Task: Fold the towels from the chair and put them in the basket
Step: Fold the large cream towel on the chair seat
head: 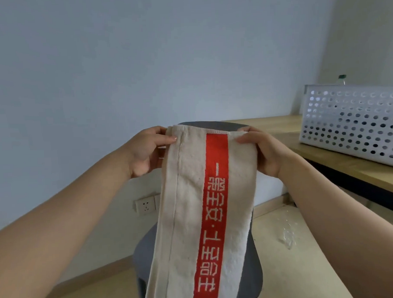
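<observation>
The towel (pixel 189 216) hangs lengthwise in front of the grey chair (pixel 214 126), held up by its short top edge. The left hand (pixel 146 151) pinches the left corner between thumb and fingers and the right hand (pixel 262 150) pinches the right corner the same way, so each grip is clamped on the cloth, with the hem drawn fairly taut between them. A red stripe (pixel 214 215) with white characters runs down the cloth, a little right of its middle. The lower end drops out of the picture, so I cannot tell whether it touches the seat or hangs free. The step in hand looks like the first fold. To do it well, I would hold the top hem level with both corners pinched close to their tips. I would then either bring the two corners together or lay the cloth on the seat and carry the top edge down to meet the bottom one, checking that the side hems line up before smoothing the crease. The cloth looks soft and limp, so a slack pinch would likely let a corner slip and skew the fold. The white perforated basket (pixel 352 124) stands on the wooden table (pixel 278 128) to the right, well apart from both hands, and the finished bundle should be compact enough to pass over its rim.
</observation>
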A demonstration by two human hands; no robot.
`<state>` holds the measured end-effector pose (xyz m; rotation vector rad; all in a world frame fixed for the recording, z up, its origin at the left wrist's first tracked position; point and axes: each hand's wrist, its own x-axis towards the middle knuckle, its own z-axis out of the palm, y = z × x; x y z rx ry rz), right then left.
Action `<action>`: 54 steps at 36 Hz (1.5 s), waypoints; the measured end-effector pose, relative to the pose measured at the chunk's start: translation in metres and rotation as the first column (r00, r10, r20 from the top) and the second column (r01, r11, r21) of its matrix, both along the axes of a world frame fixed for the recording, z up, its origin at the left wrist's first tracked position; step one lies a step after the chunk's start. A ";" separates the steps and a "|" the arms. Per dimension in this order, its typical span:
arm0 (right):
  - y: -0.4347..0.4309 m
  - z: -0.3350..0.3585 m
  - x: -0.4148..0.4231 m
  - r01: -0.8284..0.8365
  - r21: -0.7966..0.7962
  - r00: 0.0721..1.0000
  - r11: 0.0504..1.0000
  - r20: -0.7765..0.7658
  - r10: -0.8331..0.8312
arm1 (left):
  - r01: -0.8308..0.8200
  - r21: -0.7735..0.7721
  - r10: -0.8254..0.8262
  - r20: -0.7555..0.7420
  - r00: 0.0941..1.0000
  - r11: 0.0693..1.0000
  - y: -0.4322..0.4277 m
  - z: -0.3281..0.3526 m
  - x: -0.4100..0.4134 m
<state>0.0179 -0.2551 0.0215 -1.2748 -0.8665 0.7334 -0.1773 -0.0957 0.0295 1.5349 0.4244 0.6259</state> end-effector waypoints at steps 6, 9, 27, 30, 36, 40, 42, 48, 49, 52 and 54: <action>0.051 -0.054 0.034 0.329 -0.219 0.931 0.919 0.241 -0.276 | -0.060 -0.049 0.052 -0.145 0.988 0.997 0.040 -0.059 0.048; 0.077 -0.091 0.057 0.399 -0.284 0.886 0.872 0.364 -0.287 | -0.108 -0.073 0.090 -0.223 0.971 0.991 0.065 -0.102 0.077; 0.175 -0.266 0.105 0.454 -0.385 0.863 0.804 0.414 -0.289 | -0.350 0.332 0.466 -0.397 0.791 0.876 0.143 -0.275 0.174; 0.161 -0.282 0.086 0.411 -0.398 0.836 0.820 0.524 -0.165 | -0.204 0.548 0.477 -0.419 0.773 0.811 0.123 -0.285 0.167; 0.121 -0.290 0.037 0.406 -0.442 0.708 0.800 0.706 0.031 | 0.062 0.701 0.354 -0.432 0.829 0.710 0.068 -0.296 0.127; 0.085 -0.295 0.006 0.411 -0.453 0.604 0.791 0.785 0.137 | 0.256 0.709 0.330 -0.576 0.748 0.657 0.038 -0.299 0.093; 0.067 -0.299 -0.007 0.411 -0.455 0.571 0.790 0.804 0.166 | 0.339 0.677 0.326 -0.656 0.680 0.654 0.025 -0.299 0.075; 0.025 -0.306 -0.033 0.425 -0.460 0.636 0.780 0.765 0.105 | 0.294 0.604 0.415 -0.755 0.507 0.741 -0.002 -0.298 0.030; 0.020 -0.307 -0.036 0.406 -0.469 0.656 0.784 0.747 0.107 | 0.253 0.607 0.429 -0.745 0.512 0.753 -0.005 -0.298 0.025; 0.006 -0.304 -0.042 0.340 -0.494 0.670 0.800 0.724 0.162 | 0.114 0.571 0.426 -0.718 0.551 0.813 -0.015 -0.297 0.015; -0.004 -0.301 -0.044 0.303 -0.539 0.649 0.786 0.721 0.244 | 0.052 0.543 0.426 -0.711 0.559 0.838 -0.020 -0.296 0.011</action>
